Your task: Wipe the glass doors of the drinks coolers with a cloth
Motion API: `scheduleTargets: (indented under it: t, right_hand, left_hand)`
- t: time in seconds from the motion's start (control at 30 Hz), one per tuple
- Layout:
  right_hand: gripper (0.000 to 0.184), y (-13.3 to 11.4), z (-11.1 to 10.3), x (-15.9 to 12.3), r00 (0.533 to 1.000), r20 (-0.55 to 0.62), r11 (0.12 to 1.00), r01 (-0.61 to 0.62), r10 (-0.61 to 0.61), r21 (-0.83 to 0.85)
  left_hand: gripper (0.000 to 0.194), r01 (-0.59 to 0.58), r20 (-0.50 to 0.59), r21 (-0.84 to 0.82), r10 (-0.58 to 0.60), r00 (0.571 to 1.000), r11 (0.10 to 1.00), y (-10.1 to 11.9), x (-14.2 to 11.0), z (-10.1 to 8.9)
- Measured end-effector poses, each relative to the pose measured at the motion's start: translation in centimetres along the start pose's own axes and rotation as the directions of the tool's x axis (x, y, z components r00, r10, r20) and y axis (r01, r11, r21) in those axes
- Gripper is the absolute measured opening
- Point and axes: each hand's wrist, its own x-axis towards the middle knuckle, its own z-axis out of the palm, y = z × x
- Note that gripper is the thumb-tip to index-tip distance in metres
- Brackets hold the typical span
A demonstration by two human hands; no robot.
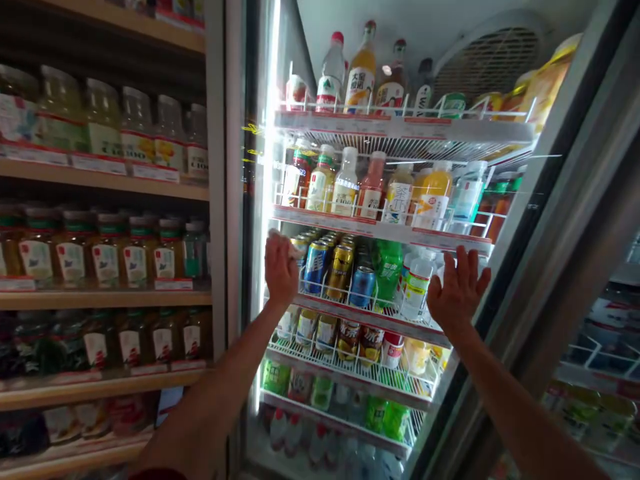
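Observation:
I face an open drinks fridge with lit white wire shelves (pixel 400 137) full of bottles and cans. My left hand (pixel 280 267) is raised at the left end of the can shelf, its fingers curled round a pale, blurred thing I cannot name, beside a blue can (pixel 316 265) and a gold can (pixel 341 268). My right hand (pixel 457 288) is held up flat with fingers spread at the right end of the same shelf, near a white-capped bottle (pixel 417 287) and a green bottle (pixel 389 270). It holds nothing.
The fridge's glass door (pixel 555 253) stands swung open on the right, close to my right arm. To the left, wooden shelves (pixel 105 300) carry rows of jars and bottles. The fridge's lower racks (pixel 350 373) hold more cans and green bottles.

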Motion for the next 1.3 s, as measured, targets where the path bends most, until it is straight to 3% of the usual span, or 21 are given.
scheduleTargets:
  t: [0.07, 0.13, 0.23, 0.3, 0.4, 0.47, 0.5, 0.53, 0.6, 0.63, 0.67, 0.7, 0.8, 0.87, 0.93, 1.0, 1.07, 1.1, 1.13, 1.23, 1.3]
  right_hand:
    - [0.054, -0.7, 0.2, -0.5, 0.999, -0.006, 0.999, -0.039, 0.039, 0.004]
    - [0.055, -1.3, 0.4, -1.1, 0.998, -0.012, 0.998, -0.055, 0.055, 0.005]
    - [0.053, -1.7, 0.5, -1.6, 0.999, -0.017, 1.000, -0.030, 0.030, -0.007]
    - [0.052, -1.8, 0.5, -1.7, 0.999, -0.007, 0.999, -0.033, 0.033, -0.015]
    - [0.053, -2.2, 0.7, -1.9, 0.997, 0.000, 0.997, -0.071, 0.071, -0.032]
    - [0.054, -2.7, 0.8, -2.2, 0.995, -0.006, 0.994, -0.103, 0.103, -0.041]
    - [0.054, -2.9, 0.9, -2.5, 0.994, -0.006, 0.993, -0.109, 0.108, -0.042]
    - [0.053, -3.1, 0.9, -2.7, 0.994, -0.001, 0.993, -0.107, 0.107, -0.041]
    - [0.052, -3.4, 0.9, -3.2, 0.996, 0.010, 0.995, -0.089, 0.089, -0.040]
    - [0.051, -3.4, 0.9, -3.4, 0.997, 0.014, 0.996, -0.078, 0.079, -0.039]
    - [0.051, -3.4, 0.9, -3.5, 0.997, 0.014, 0.997, -0.074, 0.074, -0.036]
    - [0.051, -3.4, 0.9, -3.6, 0.997, 0.013, 0.997, -0.074, 0.074, -0.034]
    - [0.051, -3.3, 1.1, -3.6, 0.997, 0.005, 0.996, -0.075, 0.076, -0.038]
    - [0.051, -3.2, 1.3, -3.6, 0.997, -0.014, 0.996, -0.072, 0.071, -0.052]
    - [0.051, -3.2, 1.4, -3.6, 0.998, -0.030, 0.996, -0.065, 0.063, -0.061]
    - [0.052, -3.1, 1.5, -3.7, 0.999, -0.032, 0.997, -0.045, 0.043, -0.060]
    - [0.053, -3.0, 1.4, -3.7, 0.999, -0.024, 0.997, -0.036, 0.035, -0.061]
    - [0.053, -3.0, 1.4, -3.7, 0.999, -0.024, 0.997, -0.034, 0.033, -0.063]
    - [0.054, -3.0, 1.4, -3.7, 0.999, -0.025, 0.997, -0.036, 0.034, -0.066]
    - [0.053, -3.3, 1.4, -3.7, 0.998, -0.018, 0.994, -0.056, 0.054, -0.089]
    - [0.053, -3.6, 1.4, -3.7, 0.997, -0.002, 0.991, -0.076, 0.077, -0.109]
  left_hand:
    - [0.057, 0.092, -0.066, 0.007, -0.091, 0.994, 0.996, 0.2, -0.2, 0.2]
    - [0.054, -0.093, 0.046, -0.044, 0.095, 0.994, 0.995, 2.1, -0.9, 0.5]
    - [0.052, -0.374, 0.191, -0.186, 0.407, 0.893, 0.909, 3.2, -1.9, 0.3]
    - [0.053, -0.299, 0.125, -0.172, 0.322, 0.938, 0.938, 1.5, -2.0, -0.2]
    - [0.056, -0.011, -0.004, -0.093, 0.010, 1.000, 0.996, -0.9, -2.3, -0.4]
    - [0.057, -0.005, 0.063, -0.072, 0.010, 0.998, 0.997, 0.1, -3.3, 0.0]
    - [0.057, -0.095, 0.148, -0.083, 0.107, 0.983, 0.992, 1.2, -4.0, 0.2]
    - [0.057, -0.251, 0.250, -0.130, 0.277, 0.928, 0.959, 2.3, -5.0, 0.3]
    - [0.054, -0.527, 0.379, -0.285, 0.599, 0.706, 0.801, 3.5, -6.9, 0.0]
    - [0.052, -0.595, 0.391, -0.351, 0.690, 0.609, 0.723, 3.1, -7.6, -0.4]
    - [0.049, -0.616, 0.386, -0.388, 0.727, 0.567, 0.686, 1.9, -8.2, -1.0]
    - [0.047, -0.587, 0.380, -0.383, 0.701, 0.604, 0.713, 0.2, -8.6, -1.6]
    - [0.050, -0.259, 0.328, -0.206, 0.315, 0.891, 0.944, -5.6, -8.7, -3.0]
    - [0.056, 0.009, 0.234, -0.070, 0.008, 0.972, 0.997, -7.0, -8.9, -3.1]
    - [0.059, 0.076, 0.199, -0.023, -0.070, 0.977, 0.997, -5.7, -9.7, -2.9]
    - [0.057, -0.106, 0.287, -0.084, 0.126, 0.950, 0.991, -3.2, -11.0, -2.7]
    - [0.053, -0.396, 0.373, -0.270, 0.475, 0.797, 0.878, -1.8, -12.0, -2.9]
    - [0.051, -0.456, 0.371, -0.323, 0.555, 0.745, 0.829, -2.0, -12.2, -3.2]
    - [0.049, -0.450, 0.357, -0.325, 0.549, 0.756, 0.832, -2.7, -12.2, -3.6]
    - [0.050, -0.142, 0.263, -0.148, 0.177, 0.948, 0.979, -5.7, -11.8, -4.1]
    - [0.055, 0.030, 0.202, -0.079, -0.014, 0.979, 0.996, -5.8, -11.7, -3.6]
